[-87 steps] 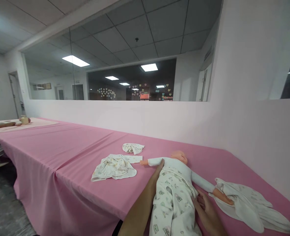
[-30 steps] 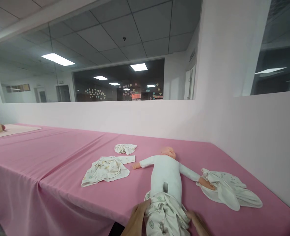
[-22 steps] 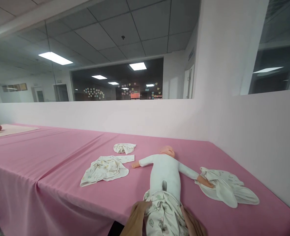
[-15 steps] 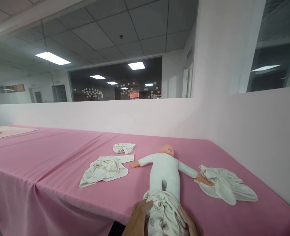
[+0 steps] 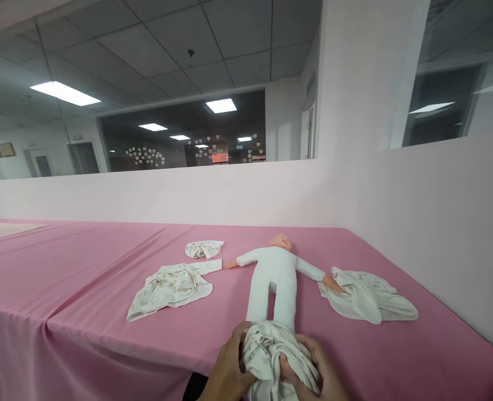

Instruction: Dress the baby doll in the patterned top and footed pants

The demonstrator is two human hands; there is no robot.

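A baby doll in a white bodysuit lies on its back on the pink-covered table, head away from me and arms spread. Bunched around its lower legs is a pair of printed baby pants. My left hand grips the bunched cloth from the left side. On the other side my right hand has its fingers wrapped round the cloth, the thumb pressed on its front. The doll's feet are hidden by the cloth and my hands.
Left of the doll lie a printed baby shirt and a small printed cap. A crumpled white cloth is under the doll's hand on the right. The pink tablecloth reaches the white wall and hangs over the front edge.
The pants have moved down from the doll's hips to its lower legs, with both my hands on them. The doll's thighs now show. The camera view has shifted slightly.
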